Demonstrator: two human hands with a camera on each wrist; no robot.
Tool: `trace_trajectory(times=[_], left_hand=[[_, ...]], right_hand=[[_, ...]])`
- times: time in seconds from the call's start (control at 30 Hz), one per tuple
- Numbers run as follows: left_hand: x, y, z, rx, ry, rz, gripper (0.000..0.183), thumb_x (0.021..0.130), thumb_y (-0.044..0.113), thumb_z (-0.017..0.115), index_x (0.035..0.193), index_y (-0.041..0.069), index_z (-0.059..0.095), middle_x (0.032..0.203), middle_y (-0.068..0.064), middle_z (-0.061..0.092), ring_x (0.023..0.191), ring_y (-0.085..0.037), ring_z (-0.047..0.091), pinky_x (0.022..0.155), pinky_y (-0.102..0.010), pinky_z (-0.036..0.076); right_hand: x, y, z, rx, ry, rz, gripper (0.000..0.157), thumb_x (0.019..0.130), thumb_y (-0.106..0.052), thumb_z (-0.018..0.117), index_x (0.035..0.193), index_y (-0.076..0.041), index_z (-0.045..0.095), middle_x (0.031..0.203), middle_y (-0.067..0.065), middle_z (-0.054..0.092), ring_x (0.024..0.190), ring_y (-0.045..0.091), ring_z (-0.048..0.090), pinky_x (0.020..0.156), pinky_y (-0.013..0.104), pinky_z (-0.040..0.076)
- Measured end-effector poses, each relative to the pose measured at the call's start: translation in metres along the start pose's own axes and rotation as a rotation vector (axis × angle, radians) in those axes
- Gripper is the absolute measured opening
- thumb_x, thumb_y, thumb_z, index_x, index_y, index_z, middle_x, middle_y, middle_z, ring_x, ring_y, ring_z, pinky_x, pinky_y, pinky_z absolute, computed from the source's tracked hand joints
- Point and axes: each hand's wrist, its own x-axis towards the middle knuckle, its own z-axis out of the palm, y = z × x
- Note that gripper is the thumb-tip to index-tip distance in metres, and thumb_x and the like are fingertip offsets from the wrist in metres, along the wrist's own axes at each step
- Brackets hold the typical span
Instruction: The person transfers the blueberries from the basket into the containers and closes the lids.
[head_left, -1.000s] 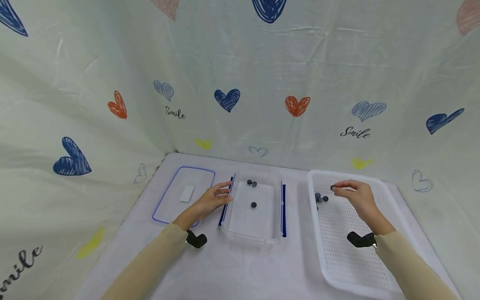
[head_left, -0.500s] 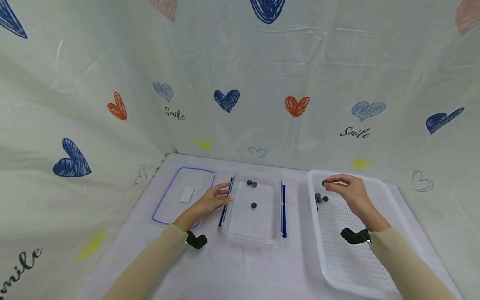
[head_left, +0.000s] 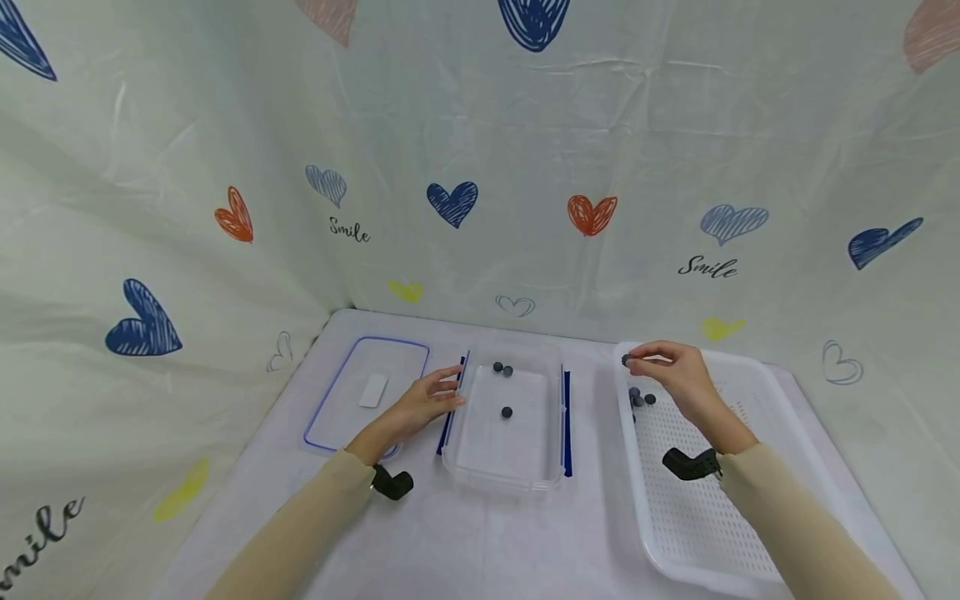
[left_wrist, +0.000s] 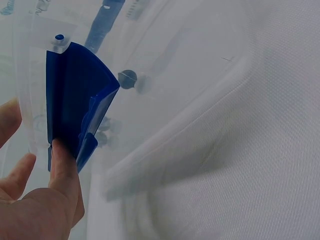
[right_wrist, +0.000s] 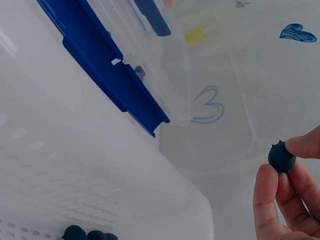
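Note:
My right hand (head_left: 678,375) pinches a blueberry (right_wrist: 282,157) between thumb and fingertips, over the far left rim of the white perforated basket (head_left: 716,508). Several blueberries (head_left: 650,399) lie inside that basket against its left wall. In the middle of the table stands a clear plastic box (head_left: 498,482), uncovered, holding three blueberries (head_left: 507,412). My left hand (head_left: 416,408) rests at the box's left side with its fingers spread. In the left wrist view one finger touches the lower end of a hanging blue latch flap (left_wrist: 75,100).
A clear lid with a blue seal (head_left: 330,392) lies left of the box, with a white rectangular piece (head_left: 372,390) on it. Another blue latch (head_left: 567,425) hangs down on the box's right side. A curtain printed with hearts (head_left: 452,204) closes off the back.
My right hand has moved left with the pinched blueberry, from above the basket's interior to its left rim. The left hand has stayed at the box.

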Motion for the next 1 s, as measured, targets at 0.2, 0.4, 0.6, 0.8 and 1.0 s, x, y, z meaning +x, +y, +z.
trace_trajectory(times=[0.2, 0.4, 0.6, 0.8, 1.0], left_hand=[[0.000, -0.001, 0.000, 0.013, 0.007, -0.003, 0.068, 0.096, 0.010, 0.068, 0.155, 0.010, 0.034, 0.153, -0.028, 0.033, 0.141, -0.041, 0.033, 0.112, -0.051, 0.034], [0.000, 0.000, 0.000, 0.013, 0.005, 0.000, 0.068, 0.096, 0.010, 0.068, 0.155, 0.010, 0.034, 0.153, -0.027, 0.033, 0.141, -0.040, 0.034, 0.112, -0.050, 0.035], [0.001, -0.001, -0.001, 0.027, 0.004, -0.004, 0.069, 0.096, 0.012, 0.068, 0.155, 0.010, 0.034, 0.153, -0.027, 0.033, 0.141, -0.040, 0.034, 0.111, -0.050, 0.035], [0.001, 0.000, 0.001, 0.033, 0.015, -0.009, 0.068, 0.096, 0.011, 0.069, 0.155, 0.011, 0.035, 0.153, -0.026, 0.035, 0.140, -0.040, 0.036, 0.111, -0.050, 0.036], [0.002, -0.001, 0.000, 0.028, 0.012, -0.005, 0.068, 0.096, 0.012, 0.069, 0.155, 0.010, 0.035, 0.152, -0.027, 0.035, 0.139, -0.041, 0.036, 0.111, -0.050, 0.036]], right_hand=[[0.006, -0.007, 0.011, 0.006, -0.015, -0.007, 0.033, 0.092, -0.010, 0.073, 0.113, 0.014, 0.064, 0.106, 0.010, 0.069, 0.089, 0.012, 0.071, 0.082, 0.021, 0.054], [0.013, -0.014, 0.024, 0.015, -0.032, -0.013, 0.031, 0.091, -0.011, 0.074, 0.111, 0.012, 0.066, 0.111, 0.019, 0.068, 0.089, 0.015, 0.072, 0.089, 0.031, 0.054], [0.019, -0.019, 0.036, 0.012, -0.043, -0.009, 0.031, 0.090, -0.010, 0.075, 0.111, 0.011, 0.067, 0.111, 0.021, 0.068, 0.084, 0.012, 0.072, 0.102, 0.054, 0.045], [0.025, -0.017, 0.050, 0.046, -0.077, 0.006, 0.029, 0.088, -0.009, 0.076, 0.109, 0.010, 0.067, 0.114, 0.020, 0.067, 0.084, 0.015, 0.072, 0.105, 0.055, 0.042], [0.029, -0.015, 0.066, 0.065, -0.119, 0.019, 0.028, 0.087, -0.008, 0.076, 0.108, 0.009, 0.068, 0.113, 0.018, 0.067, 0.086, 0.019, 0.072, 0.108, 0.060, 0.035]])
